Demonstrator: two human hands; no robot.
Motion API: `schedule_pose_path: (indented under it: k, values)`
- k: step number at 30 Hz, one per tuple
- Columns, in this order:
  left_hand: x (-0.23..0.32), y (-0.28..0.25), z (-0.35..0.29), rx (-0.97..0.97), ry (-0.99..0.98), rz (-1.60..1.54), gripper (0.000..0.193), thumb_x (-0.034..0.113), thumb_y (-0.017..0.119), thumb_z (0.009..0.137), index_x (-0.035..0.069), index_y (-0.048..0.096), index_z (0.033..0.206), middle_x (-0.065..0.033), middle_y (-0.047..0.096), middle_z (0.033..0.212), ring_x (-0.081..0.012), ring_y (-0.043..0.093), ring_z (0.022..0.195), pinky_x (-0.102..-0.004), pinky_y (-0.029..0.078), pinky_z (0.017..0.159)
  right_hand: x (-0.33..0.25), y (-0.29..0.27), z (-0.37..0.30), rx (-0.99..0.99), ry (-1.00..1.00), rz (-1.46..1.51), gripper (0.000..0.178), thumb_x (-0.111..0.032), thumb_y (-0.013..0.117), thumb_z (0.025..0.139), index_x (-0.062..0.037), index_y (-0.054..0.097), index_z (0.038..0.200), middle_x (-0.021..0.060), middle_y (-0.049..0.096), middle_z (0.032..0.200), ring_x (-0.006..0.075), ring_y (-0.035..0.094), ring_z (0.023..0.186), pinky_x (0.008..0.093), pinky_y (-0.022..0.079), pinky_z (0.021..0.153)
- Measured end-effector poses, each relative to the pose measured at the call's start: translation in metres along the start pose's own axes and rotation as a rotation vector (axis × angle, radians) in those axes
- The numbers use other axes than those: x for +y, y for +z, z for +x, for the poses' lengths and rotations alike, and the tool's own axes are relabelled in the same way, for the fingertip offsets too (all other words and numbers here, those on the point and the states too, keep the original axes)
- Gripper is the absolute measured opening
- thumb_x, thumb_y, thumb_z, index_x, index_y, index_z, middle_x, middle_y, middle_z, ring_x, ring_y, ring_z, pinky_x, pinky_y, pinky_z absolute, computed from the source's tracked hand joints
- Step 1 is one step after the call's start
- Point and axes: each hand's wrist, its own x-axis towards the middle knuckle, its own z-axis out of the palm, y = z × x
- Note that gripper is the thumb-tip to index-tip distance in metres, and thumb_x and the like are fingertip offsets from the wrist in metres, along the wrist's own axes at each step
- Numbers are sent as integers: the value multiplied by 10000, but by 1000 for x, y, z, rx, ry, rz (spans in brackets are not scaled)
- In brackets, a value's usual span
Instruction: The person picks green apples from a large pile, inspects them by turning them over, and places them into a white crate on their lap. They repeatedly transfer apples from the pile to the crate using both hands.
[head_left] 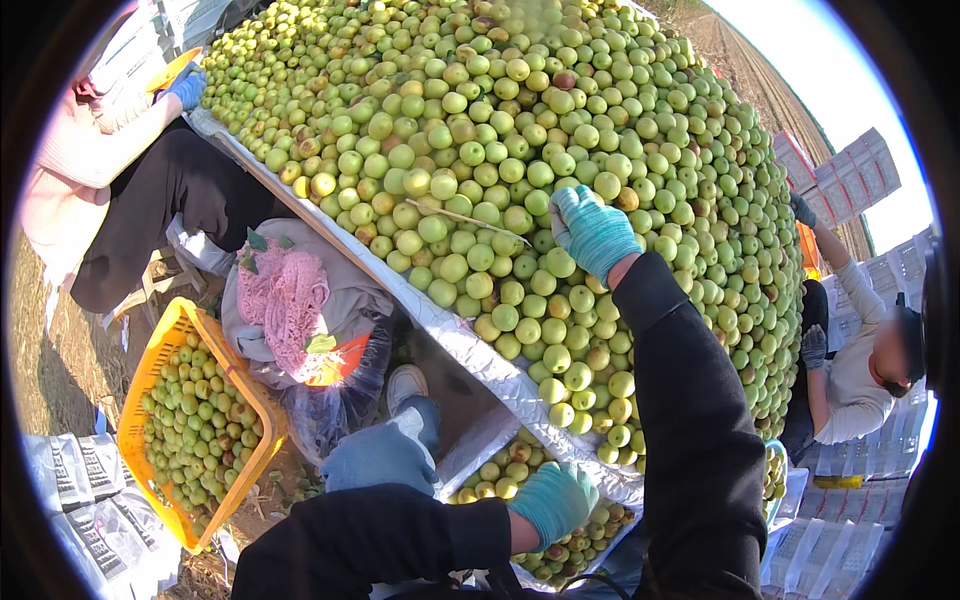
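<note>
**Sorting green fruit at the edge of the heap**

Beside a huge heap of small green fruit [520, 150], the person sits low with both gloved hands at work. Their right hand [592, 232], in a teal glove, reaches up onto the slope with fingers spread and lying flat on the fruit, apparently feeling through them; whether it holds one I cannot tell. A thin pale stick [468, 220] lies on the heap just beside that hand.

Their left hand [553, 500], also gloved, is loosely curled over a lower batch of fruit [500, 478] gathered in front of the knees, below the silvery sheet [470, 345] that edges the heap; it seems to cup fruit, though no grip shows.

At the left, a yellow crate [160, 350] holds more fruit, set within easy reach. Two other people sit at the heap's far left and right, each with gloved hands near the fruit.
</note>
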Motion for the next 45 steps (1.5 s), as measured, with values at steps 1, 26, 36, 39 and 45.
schedule_pose_path:
  k: [1, 26, 36, 39, 45]
  values:
    - [0, -1, 1, 45, 3, -8, 239, 256, 662, 741, 61, 635, 876, -117, 627, 899, -276, 616, 850, -390, 479, 695, 16, -6, 12, 30, 56, 26, 183, -231, 594, 872, -86, 545, 972, 111, 620, 847, 298, 634, 731, 410, 514, 605]
    - [-40, -18, 49, 20, -61, 59, 142, 173, 572, 792, 91, 672, 851, -85, 648, 826, -253, 590, 853, -435, 462, 684, 39, 28, 230, -502, 132, -448, 530, -363, 571, 889, -135, 425, 1345, 143, 655, 1096, 317, 631, 1017, 471, 501, 830]
    - [-50, -38, 42, 170, -152, -46, 142, 175, 591, 736, 87, 695, 695, -74, 640, 676, -231, 611, 643, -377, 427, 567, -30, 36, 294, -236, -199, -445, 321, -176, 452, 948, -146, 565, 1246, 146, 645, 1094, 331, 636, 983, 444, 516, 817]
    - [-46, -41, 40, 59, -262, 67, 149, 180, 595, 739, 76, 691, 694, -74, 633, 672, -227, 595, 625, -383, 414, 556, -33, 55, 300, -300, -97, -530, 333, -183, 385, 976, -156, 553, 1263, 126, 555, 1286, 304, 583, 1125, 455, 491, 884]
    - [-44, -24, 37, 220, -173, 14, 151, 185, 587, 762, 70, 674, 718, -89, 605, 675, -234, 574, 634, -387, 401, 564, 6, 40, 278, -205, 171, 2, 514, -237, 749, 749, -120, 548, 1208, 148, 616, 1171, 321, 619, 1036, 417, 506, 872]
